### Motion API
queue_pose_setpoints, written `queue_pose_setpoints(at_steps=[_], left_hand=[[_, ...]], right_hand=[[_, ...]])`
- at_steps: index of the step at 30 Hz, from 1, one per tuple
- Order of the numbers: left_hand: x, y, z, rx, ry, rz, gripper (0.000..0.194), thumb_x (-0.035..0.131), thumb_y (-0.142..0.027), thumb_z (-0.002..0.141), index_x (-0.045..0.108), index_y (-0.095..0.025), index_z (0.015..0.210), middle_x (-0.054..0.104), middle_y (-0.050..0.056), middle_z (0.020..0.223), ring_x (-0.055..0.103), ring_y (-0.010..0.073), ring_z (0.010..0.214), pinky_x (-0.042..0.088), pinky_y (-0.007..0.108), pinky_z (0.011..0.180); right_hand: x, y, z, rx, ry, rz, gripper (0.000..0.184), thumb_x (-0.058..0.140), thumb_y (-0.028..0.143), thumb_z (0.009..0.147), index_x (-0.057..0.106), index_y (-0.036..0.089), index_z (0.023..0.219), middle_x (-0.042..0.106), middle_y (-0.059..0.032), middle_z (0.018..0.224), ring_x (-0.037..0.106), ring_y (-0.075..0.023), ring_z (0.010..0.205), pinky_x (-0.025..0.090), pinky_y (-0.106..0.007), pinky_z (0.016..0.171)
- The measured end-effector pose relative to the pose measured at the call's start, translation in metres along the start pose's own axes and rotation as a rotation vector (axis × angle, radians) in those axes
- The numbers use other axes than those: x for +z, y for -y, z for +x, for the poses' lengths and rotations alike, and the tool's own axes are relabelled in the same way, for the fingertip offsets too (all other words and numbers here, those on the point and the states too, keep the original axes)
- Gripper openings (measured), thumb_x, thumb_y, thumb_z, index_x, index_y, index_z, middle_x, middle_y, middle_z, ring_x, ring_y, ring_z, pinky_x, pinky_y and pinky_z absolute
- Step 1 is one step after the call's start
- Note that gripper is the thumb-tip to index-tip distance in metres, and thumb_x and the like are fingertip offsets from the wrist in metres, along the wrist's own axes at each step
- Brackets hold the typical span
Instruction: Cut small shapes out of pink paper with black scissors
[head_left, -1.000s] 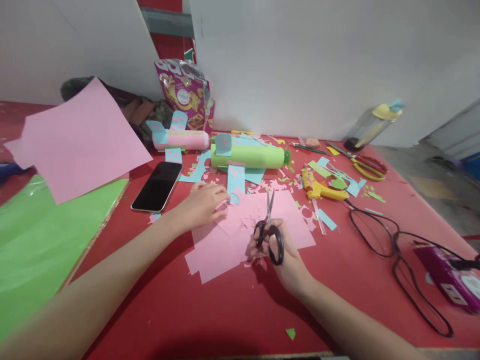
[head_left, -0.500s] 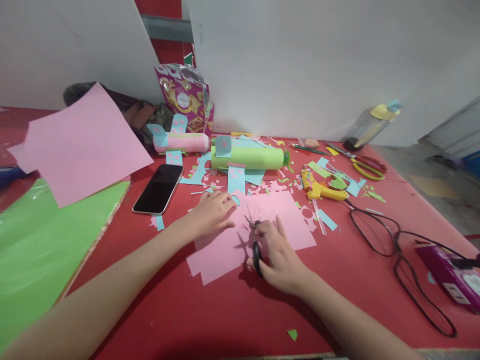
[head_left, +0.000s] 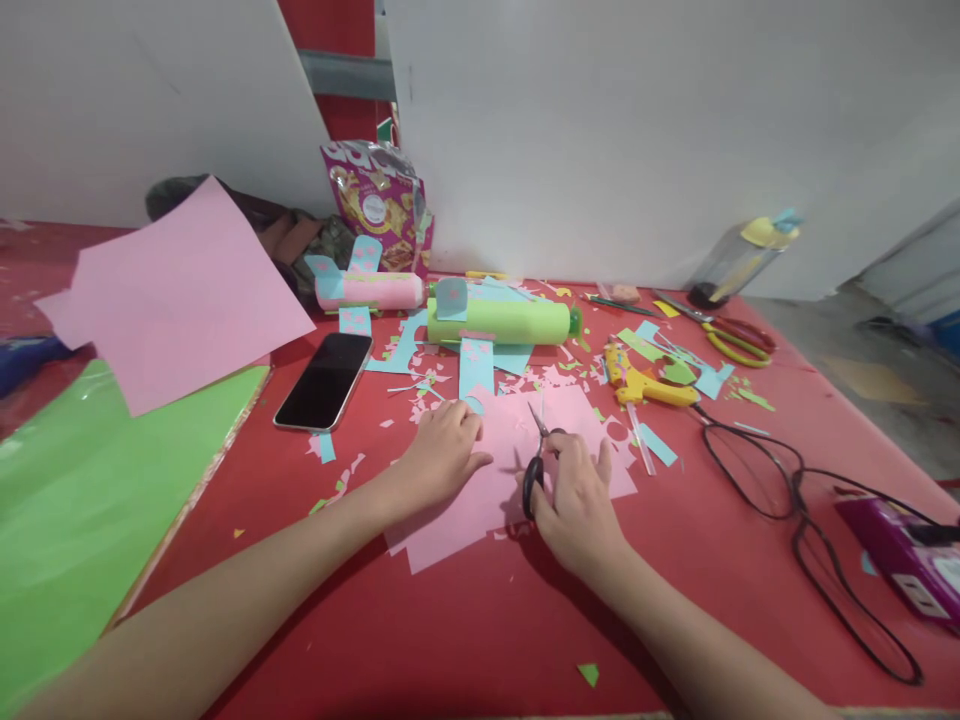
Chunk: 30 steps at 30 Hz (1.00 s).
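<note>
My right hand grips small black-handled scissors, blades pointing away, and rests on a cut pink paper sheet on the red table. My left hand lies palm down on the sheet's left part, fingers curled and pressing the paper. Just beyond the sheet lie a green paper-covered bottle with blue wings and a smaller pink one, with pink and blue scraps around them.
A black phone lies left of the scraps. Large pink and green sheets cover the left side. A yellow glue gun with black cable, red-yellow scissors, a water bottle and a snack bag sit behind and right.
My right hand lowered the scissors from upright onto the pink sheet. My left hand slid toward me along the paper. Scraps left of the sheet now show.
</note>
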<state>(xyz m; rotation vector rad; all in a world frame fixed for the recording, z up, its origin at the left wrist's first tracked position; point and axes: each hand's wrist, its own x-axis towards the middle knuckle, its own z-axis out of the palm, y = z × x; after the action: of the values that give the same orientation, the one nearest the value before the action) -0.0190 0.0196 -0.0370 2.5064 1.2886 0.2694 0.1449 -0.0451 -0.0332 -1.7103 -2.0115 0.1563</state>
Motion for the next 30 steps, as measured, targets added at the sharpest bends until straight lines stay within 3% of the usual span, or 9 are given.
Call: queue_pose_setpoints(at_steps=[5,15,21,27,30], left_hand=[[0.006,-0.007,-0.003,-0.002,-0.076,-0.032,0.02,0.047,-0.031,0.079,0.047,-0.014,0.089,0.047,0.012,0.103,0.04,0.0252,0.099,0.037,0.039,0.081],[0.006,-0.019,-0.015,0.081,0.004,0.065,0.032,0.038,-0.004,0.069,0.043,-0.009,0.099,0.045,0.018,0.112,0.037,0.0263,0.109,0.031,0.04,0.093],[0.001,-0.021,-0.014,0.006,0.034,-0.013,0.022,0.032,-0.005,0.074,0.044,-0.016,0.088,0.052,0.01,0.093,0.045,0.0212,0.086,0.04,0.035,0.074],[0.005,-0.023,-0.016,0.014,-0.054,0.128,0.027,0.035,-0.004,0.072,0.044,-0.016,0.095,0.053,0.011,0.099,0.046,0.0245,0.092,0.034,0.04,0.077],[0.004,-0.024,-0.016,0.023,-0.059,0.14,0.024,0.03,-0.007,0.078,0.042,-0.016,0.096,0.056,0.009,0.088,0.051,0.0239,0.084,0.033,0.042,0.076]], right_hand=[[0.002,0.002,-0.002,-0.048,-0.004,0.097,0.023,0.04,0.015,0.072,0.035,0.02,0.094,0.051,-0.0079,0.088,0.051,-0.0255,0.088,0.01,-0.06,0.094],[0.002,0.003,-0.003,-0.043,0.04,0.29,0.023,0.041,0.012,0.072,0.032,0.021,0.091,0.048,-0.0069,0.087,0.05,-0.0228,0.085,0.012,-0.059,0.095],[0.001,0.005,-0.001,-0.03,0.0,0.39,0.023,0.041,0.011,0.072,0.032,0.022,0.09,0.046,-0.005,0.083,0.048,-0.0212,0.079,0.021,-0.058,0.092],[0.0,0.005,-0.002,0.008,-0.013,0.474,0.023,0.042,0.012,0.073,0.032,0.022,0.091,0.046,-0.0062,0.087,0.049,-0.0223,0.083,0.036,-0.047,0.08],[0.0,0.004,-0.003,0.052,-0.047,0.496,0.02,0.045,0.014,0.073,0.034,0.021,0.089,0.046,-0.0065,0.086,0.048,-0.022,0.082,0.04,-0.042,0.074]])
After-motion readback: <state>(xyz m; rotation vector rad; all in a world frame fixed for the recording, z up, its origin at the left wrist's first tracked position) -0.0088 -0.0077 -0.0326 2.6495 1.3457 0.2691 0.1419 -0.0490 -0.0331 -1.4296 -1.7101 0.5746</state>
